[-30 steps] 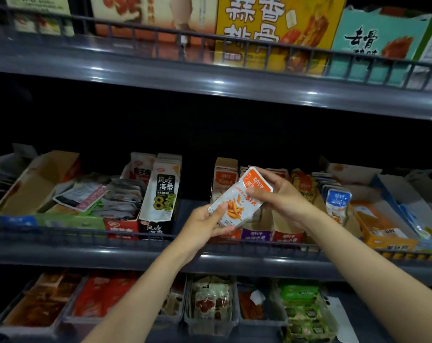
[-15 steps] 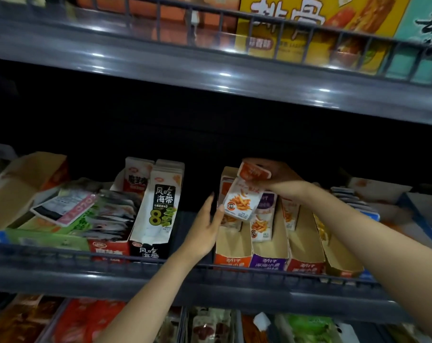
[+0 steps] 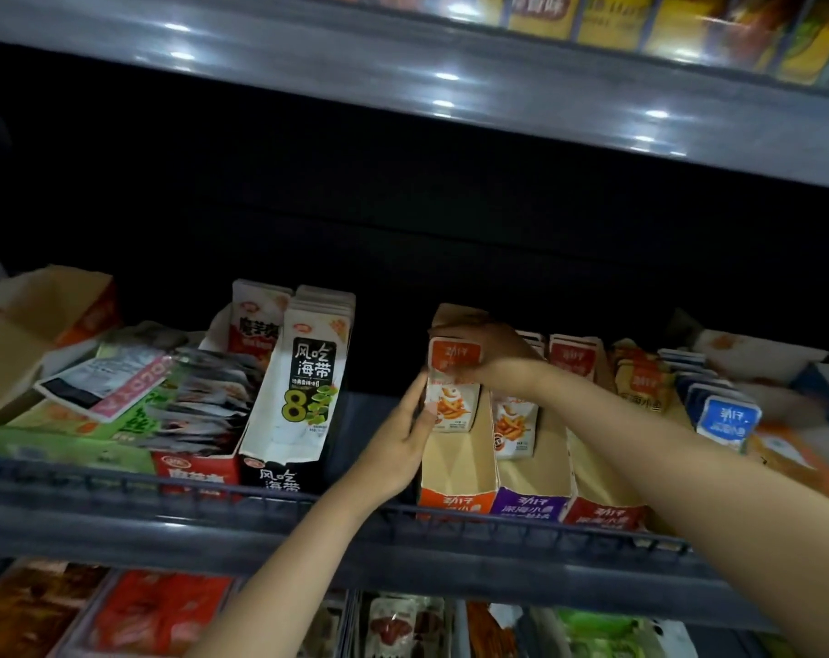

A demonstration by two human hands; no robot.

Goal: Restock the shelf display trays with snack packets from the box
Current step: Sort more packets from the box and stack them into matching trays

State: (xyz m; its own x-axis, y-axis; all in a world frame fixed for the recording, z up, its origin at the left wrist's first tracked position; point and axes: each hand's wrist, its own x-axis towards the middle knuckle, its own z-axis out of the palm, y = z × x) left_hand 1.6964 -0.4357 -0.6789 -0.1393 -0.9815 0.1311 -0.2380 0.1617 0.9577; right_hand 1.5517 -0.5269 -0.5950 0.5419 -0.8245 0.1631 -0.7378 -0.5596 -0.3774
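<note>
Packet [image 3: 451,401], orange-topped with a picture of fried sticks, stands upright towards the back of the orange tray [image 3: 455,472] on the middle shelf [image 3: 165,529]. Right grip [image 3: 490,356] comes in from the right and clasps the packet by its top, fingers curled over the upper edge. Left grip [image 3: 400,434] is released: its fingers lie fairly straight along the outside of the tray's left wall, pointing up, and the thumb tip touches the packet's lower left edge. The front of the orange tray shows bare cardboard (no packets there). Just beside it on the right sits a purple tray [image 3: 531,508] with a similar packet upright inside, then a red tray [image 3: 597,515] touching that. Left of the hands, past a gap of bare shelf, stands a black-and-white seaweed box [image 3: 308,372] marked with a large 8. Blue packets [image 3: 728,417] line up farther right.
</note>
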